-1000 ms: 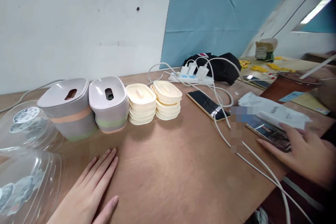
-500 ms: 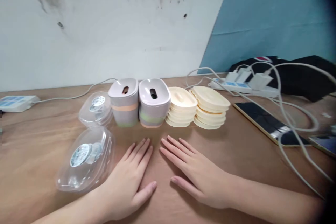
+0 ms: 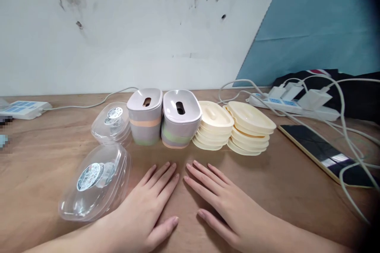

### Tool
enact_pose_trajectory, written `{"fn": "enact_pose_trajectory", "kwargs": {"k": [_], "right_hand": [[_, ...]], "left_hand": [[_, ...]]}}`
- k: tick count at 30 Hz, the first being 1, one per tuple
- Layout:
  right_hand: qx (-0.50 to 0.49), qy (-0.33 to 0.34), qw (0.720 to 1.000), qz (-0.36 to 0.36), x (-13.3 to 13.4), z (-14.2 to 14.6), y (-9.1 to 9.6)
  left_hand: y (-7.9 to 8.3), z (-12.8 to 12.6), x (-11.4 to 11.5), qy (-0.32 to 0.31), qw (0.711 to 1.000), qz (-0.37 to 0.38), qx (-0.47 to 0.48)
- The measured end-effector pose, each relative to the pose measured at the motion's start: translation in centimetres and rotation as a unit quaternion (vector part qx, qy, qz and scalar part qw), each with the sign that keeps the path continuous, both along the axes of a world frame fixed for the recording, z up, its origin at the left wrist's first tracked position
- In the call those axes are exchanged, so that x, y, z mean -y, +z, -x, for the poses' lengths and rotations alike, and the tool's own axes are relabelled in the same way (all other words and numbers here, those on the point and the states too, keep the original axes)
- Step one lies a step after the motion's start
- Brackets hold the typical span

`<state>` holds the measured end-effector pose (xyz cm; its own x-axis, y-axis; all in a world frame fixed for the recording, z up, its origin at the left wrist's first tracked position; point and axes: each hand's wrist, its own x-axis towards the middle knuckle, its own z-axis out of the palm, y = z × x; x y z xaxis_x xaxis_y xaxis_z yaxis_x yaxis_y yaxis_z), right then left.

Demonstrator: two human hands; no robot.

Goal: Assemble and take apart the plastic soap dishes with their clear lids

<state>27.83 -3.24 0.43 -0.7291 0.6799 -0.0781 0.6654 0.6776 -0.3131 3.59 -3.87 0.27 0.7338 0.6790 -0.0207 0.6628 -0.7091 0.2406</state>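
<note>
My left hand (image 3: 154, 199) lies flat on the wooden table with its fingers spread, holding nothing. Opposite it my right hand (image 3: 221, 199) rests palm down in the same way, fingers apart. Beyond the fingertips stand two stacks of lilac containers with orange and green bands, a left stack (image 3: 145, 116) and a right stack (image 3: 181, 120), each topped by a piece with an oval slot. Beside them are two piles of cream lids, one nearer (image 3: 214, 120) and one farther right (image 3: 251, 126). Clear plastic lids with round labels lie left of my left hand, in a front pile (image 3: 96, 184) and a back pile (image 3: 111, 122).
A white power strip (image 3: 292, 104) with chargers and loose cables sits at the back right, before a dark cloth (image 3: 356, 87). A phone (image 3: 323, 152) lies at the right, cables crossing it. Another power strip (image 3: 25, 109) is at far left. A white wall (image 3: 118, 39) stands behind.
The view has shifted a little, so the objects on the right appear farther right. Both hands stay flat on the table, and the stacks keep their places.
</note>
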Motion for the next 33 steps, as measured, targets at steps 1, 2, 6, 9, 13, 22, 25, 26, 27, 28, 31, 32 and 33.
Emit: {"fn": "enact_pose_trajectory", "kwargs": {"k": [1, 2, 6, 9, 13, 22, 25, 26, 27, 28, 31, 32, 33], "right_hand": [[-0.001, 0.002, 1.0, -0.001, 0.0, 0.0, 0.0], [-0.004, 0.004, 1.0, -0.003, 0.0, -0.1, 0.1], [-0.018, 0.009, 1.0, -0.009, -0.1, -0.2, 0.1], [-0.028, 0.011, 0.999, -0.026, 0.0, 0.0, -0.3], [-0.055, 0.023, 0.99, -0.128, -0.1, -0.1, -0.1], [-0.108, -0.353, 0.849, -0.379, -6.2, -7.6, 5.5], [-0.084, -0.442, 0.871, -0.199, -8.4, -9.5, 4.9], [-0.082, -0.45, 0.873, -0.17, -8.9, -9.7, 4.6], [-0.083, -0.452, 0.874, -0.159, -9.2, -9.8, 4.3], [-0.083, -0.455, 0.873, -0.156, -9.3, -9.7, 4.1], [-0.074, -0.473, 0.866, -0.142, -9.3, -9.1, 4.0], [-0.069, -0.476, 0.866, -0.137, -9.3, -8.9, 4.1], [-0.066, -0.476, 0.867, -0.131, -9.2, -8.8, 4.1]], "left_hand": [[0.0, 0.0, 0.0, -0.001, 1.0, -0.002, -0.001], [0.0, 0.0, 0.0, -0.001, 1.0, -0.004, -0.003], [0.0, 0.0, 0.1, -0.003, 1.0, -0.009, -0.014], [0.0, 0.0, 0.1, -0.004, 1.0, -0.008, -0.013], [0.0, 0.1, 0.0, -0.003, 1.0, -0.008, -0.012], [-0.4, 0.4, 0.0, -0.013, 1.0, -0.018, 0.015], [-0.4, 0.4, 0.0, -0.007, 1.0, -0.016, 0.025], [-0.3, 0.3, 0.0, -0.006, 1.0, -0.013, 0.022], [-0.2, 0.3, 0.0, -0.004, 1.0, -0.007, 0.017], [-0.1, 0.2, 0.0, -0.003, 1.0, -0.001, 0.012], [0.2, 0.1, -0.1, -0.001, 1.0, 0.014, 0.003], [0.3, 0.0, -0.1, -0.001, 1.0, 0.015, 0.004], [0.3, 0.0, -0.1, -0.001, 1.0, 0.014, 0.004]]}}
